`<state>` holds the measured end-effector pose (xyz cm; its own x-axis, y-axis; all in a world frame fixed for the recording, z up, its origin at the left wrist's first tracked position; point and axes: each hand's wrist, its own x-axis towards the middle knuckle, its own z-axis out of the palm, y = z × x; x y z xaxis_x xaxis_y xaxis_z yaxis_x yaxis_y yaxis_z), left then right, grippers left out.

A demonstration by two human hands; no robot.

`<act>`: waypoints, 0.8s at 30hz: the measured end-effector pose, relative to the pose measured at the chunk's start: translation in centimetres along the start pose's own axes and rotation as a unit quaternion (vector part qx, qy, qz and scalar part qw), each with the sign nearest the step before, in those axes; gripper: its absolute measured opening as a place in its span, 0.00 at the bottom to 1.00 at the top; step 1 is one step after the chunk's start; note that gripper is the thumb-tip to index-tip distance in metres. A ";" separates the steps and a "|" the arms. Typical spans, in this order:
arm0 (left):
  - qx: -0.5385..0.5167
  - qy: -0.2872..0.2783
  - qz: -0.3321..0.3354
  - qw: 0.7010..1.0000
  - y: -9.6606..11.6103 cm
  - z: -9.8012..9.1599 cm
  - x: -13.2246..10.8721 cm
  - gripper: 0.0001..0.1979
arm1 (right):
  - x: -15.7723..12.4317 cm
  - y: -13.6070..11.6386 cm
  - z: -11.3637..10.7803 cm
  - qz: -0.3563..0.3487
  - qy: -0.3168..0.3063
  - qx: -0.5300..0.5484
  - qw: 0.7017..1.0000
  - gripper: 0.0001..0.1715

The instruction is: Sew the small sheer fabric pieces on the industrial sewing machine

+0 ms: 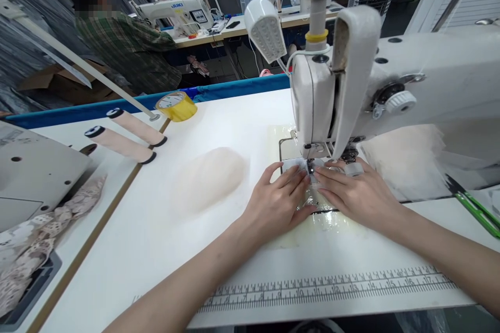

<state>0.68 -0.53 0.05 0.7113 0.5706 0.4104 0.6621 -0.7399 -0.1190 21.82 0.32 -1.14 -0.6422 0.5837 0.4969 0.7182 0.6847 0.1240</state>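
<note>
Both hands lie flat on the bed of a white sewing machine (390,78), right under its needle. My left hand (279,200) presses a small white piece of fabric (295,166) with its fingers stretched toward the presser foot (311,166). Opposite it, my right hand (353,192) rests with fingers extended, fingertips touching the same piece; one finger wears a white tape wrap. The fabric is mostly hidden under the fingers.
A pale sheer fabric pile (207,177) lies left of the hands, another (406,158) behind the machine. Two thread cones (125,138), a yellow tape roll (176,105), green snips (474,208) and a printed ruler (332,286) are on the table. Another person (125,47) sits at the back left.
</note>
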 end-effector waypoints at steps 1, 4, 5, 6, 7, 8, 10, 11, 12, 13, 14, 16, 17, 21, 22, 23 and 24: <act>0.000 -0.003 -0.001 1.000 0.0 0.0 0.0 0.21 | 0.0 0.0 0.0 0.002 0.001 -0.002 1.000 0.17; -0.003 -0.009 -0.004 1.000 0.0 0.1 0.0 0.21 | 0.1 0.0 0.0 0.006 0.002 -0.006 1.000 0.18; -0.005 -0.009 -0.004 1.000 0.0 0.1 0.0 0.21 | 0.1 0.1 0.0 0.006 -0.001 -0.007 1.000 0.18; -0.006 -0.008 -0.005 1.000 0.0 0.1 0.0 0.21 | 0.1 0.1 0.0 0.007 -0.005 -0.008 1.000 0.18; -0.007 -0.007 -0.005 1.000 0.0 0.1 0.0 0.21 | 0.1 0.1 0.1 0.008 -0.008 -0.010 1.000 0.18; -0.007 -0.006 -0.005 1.000 0.0 0.1 0.0 0.21 | 0.2 0.0 0.1 0.008 -0.009 -0.011 1.000 0.18; -0.006 -0.002 -0.004 1.000 0.0 0.2 0.0 0.21 | 0.2 0.0 0.2 0.007 -0.006 -0.014 1.000 0.17; -0.005 -0.001 -0.003 1.000 0.0 0.2 0.0 0.22 | 0.2 0.0 0.2 0.007 -0.004 -0.017 1.000 0.17; -0.003 0.000 -0.002 1.000 0.0 0.2 -0.1 0.22 | 0.2 0.0 0.2 0.007 -0.003 -0.018 1.000 0.17; -0.002 0.002 -0.002 1.000 -0.1 0.3 -0.1 0.22 | 0.2 -0.1 0.2 0.007 -0.004 -0.019 1.000 0.17; 0.000 0.003 -0.002 1.000 -0.1 0.3 -0.2 0.22 | 0.2 -0.1 0.1 0.009 -0.004 -0.017 1.000 0.17; 0.004 0.009 -0.004 1.000 -0.2 0.3 -0.3 0.22 | 0.2 0.0 0.0 0.011 -0.007 -0.007 1.000 0.18; 0.006 0.013 -0.004 1.000 -0.1 0.3 -0.4 0.21 | 0.3 0.1 -0.1 0.012 -0.008 0.001 1.000 0.19; 0.003 0.031 -0.009 0.999 0.6 0.1 -0.3 0.17 | 0.5 1.0 0.0 0.037 0.003 -0.003 0.999 0.17; -0.007 0.025 -0.007 1.000 0.9 -0.1 -0.2 0.18 | 0.5 1.3 0.0 0.044 0.001 -0.017 0.999 0.16; -0.022 0.012 0.001 1.000 1.0 -0.2 -0.1 0.20 | 0.5 1.5 0.1 0.045 -0.007 -0.031 0.998 0.16; -0.037 -0.006 0.014 0.999 1.0 -0.4 -0.1 0.23 | 0.5 1.8 0.1 0.041 -0.021 -0.042 0.998 0.17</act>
<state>1.22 -1.47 0.23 0.7325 0.5526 0.3977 0.6224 -0.7802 -0.0624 22.80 1.87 -0.73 -0.5904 0.6552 0.4713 0.7871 0.5967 0.1565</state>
